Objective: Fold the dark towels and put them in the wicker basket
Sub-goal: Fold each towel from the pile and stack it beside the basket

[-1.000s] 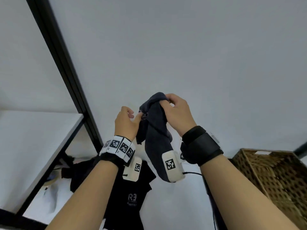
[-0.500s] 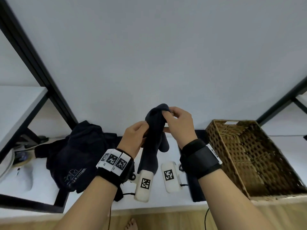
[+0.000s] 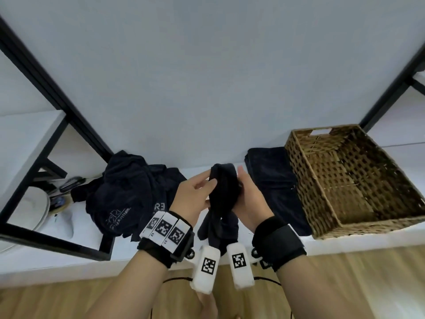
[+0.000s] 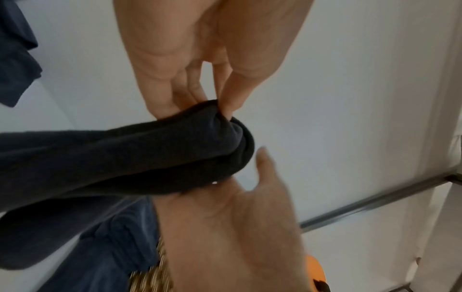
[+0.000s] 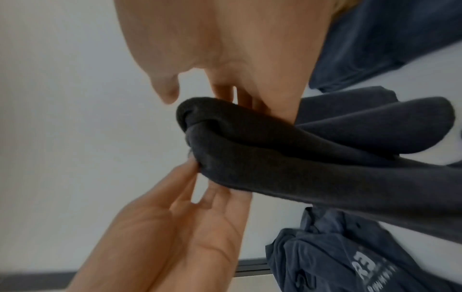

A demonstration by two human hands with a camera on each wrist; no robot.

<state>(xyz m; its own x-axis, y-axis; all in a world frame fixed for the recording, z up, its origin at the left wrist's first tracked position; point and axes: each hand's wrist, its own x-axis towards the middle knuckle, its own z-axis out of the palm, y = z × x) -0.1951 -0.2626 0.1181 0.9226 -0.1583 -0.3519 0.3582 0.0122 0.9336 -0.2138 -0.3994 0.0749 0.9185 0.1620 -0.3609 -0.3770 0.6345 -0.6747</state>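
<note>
Bunched towel lowered toward the shelf, not yet folded.
Both hands, left hand (image 3: 195,195) and right hand (image 3: 249,201), have come down together, pinching the dark towel (image 3: 224,196) above the shelf (image 3: 345,241); wicker basket (image 3: 358,229) sits empty, a folded towel (image 3: 273,180) touching its side.

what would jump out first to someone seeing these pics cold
Both hands, the left hand and right hand, held up at centre, gripping one bunched dark towel between them above the white shelf. To the right stands an empty wicker basket with a folded dark cloth against its side; a crumpled dark pile lies left.
</note>
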